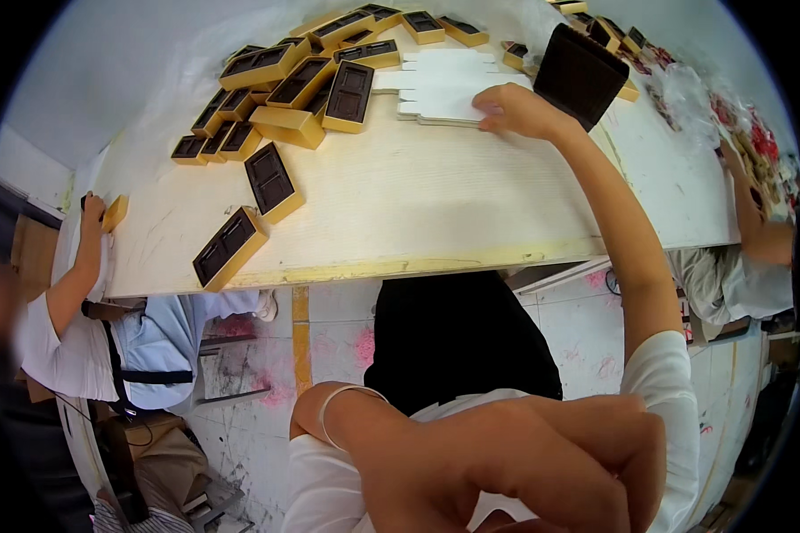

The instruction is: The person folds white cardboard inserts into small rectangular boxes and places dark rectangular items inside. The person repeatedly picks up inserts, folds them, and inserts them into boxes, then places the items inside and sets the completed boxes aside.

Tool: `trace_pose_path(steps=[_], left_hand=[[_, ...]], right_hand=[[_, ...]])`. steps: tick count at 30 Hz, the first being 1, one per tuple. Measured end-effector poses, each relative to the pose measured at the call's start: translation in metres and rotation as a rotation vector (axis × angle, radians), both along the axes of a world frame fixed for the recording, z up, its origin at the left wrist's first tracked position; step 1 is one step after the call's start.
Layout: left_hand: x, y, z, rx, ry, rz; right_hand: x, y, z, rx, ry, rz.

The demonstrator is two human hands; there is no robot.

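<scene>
My right hand (520, 111) reaches across the table to a stack of flat white card blanks (449, 84) with notched edges. Its fingers and thumb close on the near right corner of the stack. Right behind that wrist stands a dark brown square box or tray (580, 75), tilted up. Very close to the camera, my left hand (516, 453) is raised with its fingers curled. Its fingertips, and anything in them, are hidden. Left of the card stack lie many gold boxes with dark brown divided inserts (348, 93); one gold box (292, 127) lies on its side.
Two more gold boxes (274, 182) lie nearer the front edge of the table (418, 265). A person at the left (84, 240) has a hand by a small gold box (115, 213). At the right, another person's arm (760, 231) is near clear plastic and red items (760, 138).
</scene>
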State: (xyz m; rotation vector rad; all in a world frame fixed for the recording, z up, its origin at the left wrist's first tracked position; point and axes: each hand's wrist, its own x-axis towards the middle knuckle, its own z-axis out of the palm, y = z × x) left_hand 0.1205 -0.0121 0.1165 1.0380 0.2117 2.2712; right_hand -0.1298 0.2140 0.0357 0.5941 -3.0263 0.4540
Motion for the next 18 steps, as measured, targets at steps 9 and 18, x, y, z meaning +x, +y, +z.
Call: trace_pose_path(steps=[9, 18], left_hand=[[-0.074, -0.03, -0.043, -0.502, 0.315, 0.611], [-0.078, -0.038, -0.124, -1.247, 1.325, 1.53]], right_hand=[[0.015, 0.012, 0.011, -0.021, 0.653, 0.082], [0.196, -0.01, -0.018, -0.319, 0.308, 0.409]])
